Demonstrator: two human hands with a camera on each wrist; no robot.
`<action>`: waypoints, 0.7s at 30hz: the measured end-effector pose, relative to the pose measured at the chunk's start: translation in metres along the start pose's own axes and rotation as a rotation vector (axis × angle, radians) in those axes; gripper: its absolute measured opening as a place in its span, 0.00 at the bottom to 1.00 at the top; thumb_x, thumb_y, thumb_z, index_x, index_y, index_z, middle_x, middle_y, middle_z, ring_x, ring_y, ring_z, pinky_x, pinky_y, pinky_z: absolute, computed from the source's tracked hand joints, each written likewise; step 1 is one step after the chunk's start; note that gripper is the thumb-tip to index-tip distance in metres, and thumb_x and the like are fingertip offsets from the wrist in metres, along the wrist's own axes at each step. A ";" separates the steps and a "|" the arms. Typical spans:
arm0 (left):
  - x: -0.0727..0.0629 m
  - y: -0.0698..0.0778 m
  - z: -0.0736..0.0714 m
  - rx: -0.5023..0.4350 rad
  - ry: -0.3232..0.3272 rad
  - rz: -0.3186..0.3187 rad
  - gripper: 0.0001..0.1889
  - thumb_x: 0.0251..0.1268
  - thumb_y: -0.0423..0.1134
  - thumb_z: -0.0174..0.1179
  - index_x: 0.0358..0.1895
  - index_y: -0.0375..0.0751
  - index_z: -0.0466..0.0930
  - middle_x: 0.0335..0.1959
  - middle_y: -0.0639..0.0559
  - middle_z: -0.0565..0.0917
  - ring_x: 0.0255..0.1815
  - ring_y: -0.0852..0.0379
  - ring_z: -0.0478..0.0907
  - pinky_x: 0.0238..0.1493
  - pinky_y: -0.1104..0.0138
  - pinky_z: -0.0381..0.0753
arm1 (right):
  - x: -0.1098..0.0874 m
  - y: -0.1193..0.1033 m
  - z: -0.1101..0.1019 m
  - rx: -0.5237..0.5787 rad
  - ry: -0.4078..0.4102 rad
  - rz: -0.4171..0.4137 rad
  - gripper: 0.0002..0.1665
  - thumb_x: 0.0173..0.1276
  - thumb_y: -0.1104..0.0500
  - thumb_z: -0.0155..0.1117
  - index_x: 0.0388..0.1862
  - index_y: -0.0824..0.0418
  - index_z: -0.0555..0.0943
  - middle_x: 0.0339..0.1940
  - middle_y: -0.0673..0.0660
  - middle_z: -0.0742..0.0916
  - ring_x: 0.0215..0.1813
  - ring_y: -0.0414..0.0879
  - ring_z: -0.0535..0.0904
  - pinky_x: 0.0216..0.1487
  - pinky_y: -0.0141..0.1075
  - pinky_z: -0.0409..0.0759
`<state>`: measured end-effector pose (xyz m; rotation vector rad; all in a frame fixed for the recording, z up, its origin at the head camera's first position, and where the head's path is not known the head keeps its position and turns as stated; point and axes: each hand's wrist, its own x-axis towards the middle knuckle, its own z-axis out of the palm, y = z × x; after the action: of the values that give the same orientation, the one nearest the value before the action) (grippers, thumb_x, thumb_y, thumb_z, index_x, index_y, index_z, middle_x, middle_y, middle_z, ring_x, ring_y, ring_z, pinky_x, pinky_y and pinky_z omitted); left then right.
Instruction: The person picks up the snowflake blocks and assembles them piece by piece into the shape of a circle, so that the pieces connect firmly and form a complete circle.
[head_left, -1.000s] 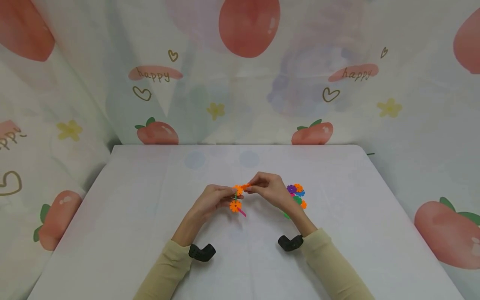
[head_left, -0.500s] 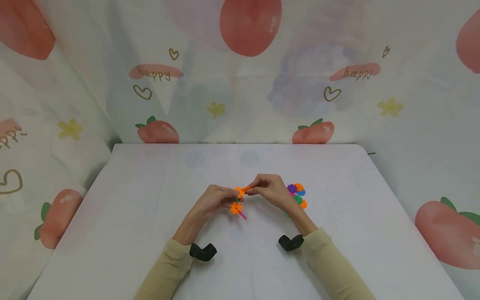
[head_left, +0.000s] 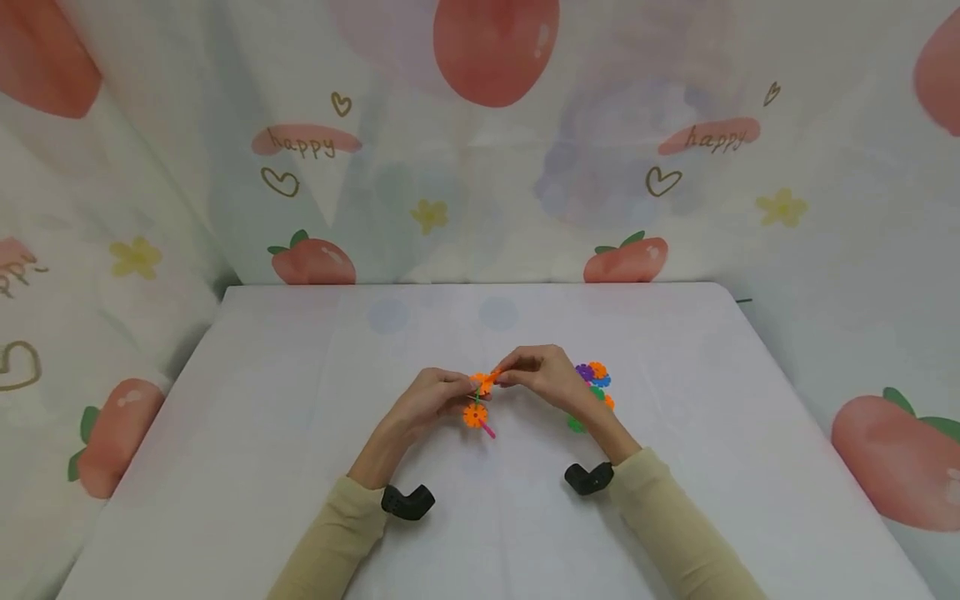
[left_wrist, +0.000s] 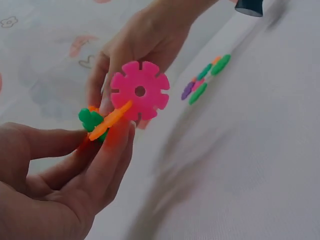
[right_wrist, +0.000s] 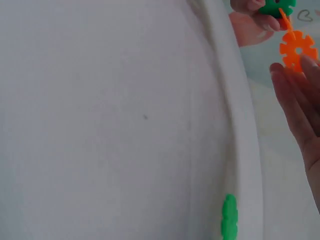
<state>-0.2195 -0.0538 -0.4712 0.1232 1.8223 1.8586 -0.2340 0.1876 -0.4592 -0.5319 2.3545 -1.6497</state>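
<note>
In the head view my left hand (head_left: 429, 402) pinches a small chain of notched plastic snowflake discs. An orange disc (head_left: 475, 416) hangs low in that chain, with a pink disc (left_wrist: 140, 91) slotted to it, its flat face showing in the left wrist view. A green disc (left_wrist: 91, 119) sits by the left fingertips. My right hand (head_left: 546, 379) holds another orange disc (right_wrist: 298, 49) between thumb and fingers. Its notched edge meets the chain's upper orange disc (right_wrist: 286, 22), seen nearly edge-on in the right wrist view. Both hands are raised over the table.
Loose snowflake discs lie beside my right forearm: a purple disc (head_left: 585, 372), an orange disc (head_left: 597, 370), a blue disc (head_left: 602, 381) and several others, partly hidden by the arm. A white cloth covers the table (head_left: 300, 350); a printed curtain (head_left: 480, 183) stands behind it.
My right hand has tilted slightly, and its orange disc now overlaps the chain's upper orange disc more. The right forearm has shifted a little right, uncovering more of a green disc.
</note>
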 end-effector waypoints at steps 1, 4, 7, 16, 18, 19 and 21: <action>0.000 0.000 0.001 -0.007 0.002 0.001 0.15 0.75 0.35 0.58 0.51 0.25 0.86 0.44 0.40 0.90 0.39 0.56 0.88 0.46 0.67 0.87 | -0.002 0.000 -0.003 -0.013 0.019 0.001 0.10 0.71 0.64 0.70 0.49 0.65 0.88 0.45 0.63 0.91 0.47 0.59 0.90 0.54 0.46 0.87; 0.002 -0.003 0.002 -0.023 0.006 -0.007 0.15 0.76 0.35 0.57 0.52 0.24 0.84 0.46 0.40 0.89 0.38 0.57 0.87 0.47 0.67 0.87 | -0.010 0.000 -0.015 -0.062 0.075 0.009 0.14 0.71 0.63 0.70 0.53 0.64 0.87 0.47 0.61 0.91 0.48 0.61 0.89 0.54 0.50 0.87; 0.003 -0.005 0.000 -0.056 0.005 -0.020 0.15 0.76 0.33 0.55 0.53 0.23 0.81 0.47 0.39 0.87 0.38 0.56 0.87 0.49 0.64 0.88 | -0.020 0.003 -0.026 -0.180 0.102 0.016 0.13 0.70 0.62 0.71 0.52 0.62 0.88 0.46 0.58 0.92 0.45 0.57 0.89 0.48 0.46 0.88; 0.002 -0.010 -0.018 -0.130 0.050 -0.059 0.06 0.75 0.27 0.55 0.43 0.24 0.76 0.47 0.39 0.83 0.43 0.52 0.86 0.49 0.63 0.88 | -0.041 0.019 -0.052 -0.543 0.055 0.040 0.09 0.66 0.60 0.73 0.45 0.58 0.89 0.35 0.49 0.89 0.37 0.41 0.79 0.40 0.32 0.78; 0.001 -0.011 -0.021 -0.125 0.060 -0.067 0.06 0.75 0.27 0.56 0.44 0.24 0.76 0.48 0.38 0.82 0.43 0.52 0.86 0.50 0.62 0.88 | -0.044 0.021 -0.057 -0.570 0.039 0.059 0.09 0.64 0.61 0.75 0.43 0.60 0.88 0.34 0.50 0.87 0.36 0.42 0.78 0.39 0.33 0.77; 0.000 -0.011 -0.022 -0.123 0.064 -0.069 0.07 0.75 0.27 0.56 0.45 0.23 0.76 0.49 0.37 0.82 0.44 0.52 0.86 0.50 0.61 0.88 | -0.045 0.022 -0.058 -0.581 0.029 0.076 0.10 0.63 0.60 0.76 0.43 0.60 0.88 0.34 0.50 0.86 0.37 0.43 0.77 0.39 0.33 0.76; -0.001 -0.011 -0.023 -0.122 0.075 -0.071 0.09 0.74 0.28 0.57 0.49 0.23 0.75 0.49 0.37 0.83 0.43 0.51 0.86 0.51 0.61 0.88 | -0.046 0.024 -0.060 -0.601 0.002 0.103 0.13 0.62 0.58 0.78 0.43 0.62 0.87 0.35 0.52 0.85 0.38 0.44 0.76 0.40 0.34 0.76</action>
<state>-0.2250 -0.0758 -0.4830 -0.0548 1.7332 1.9419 -0.2192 0.2653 -0.4618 -0.4889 2.8119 -0.8772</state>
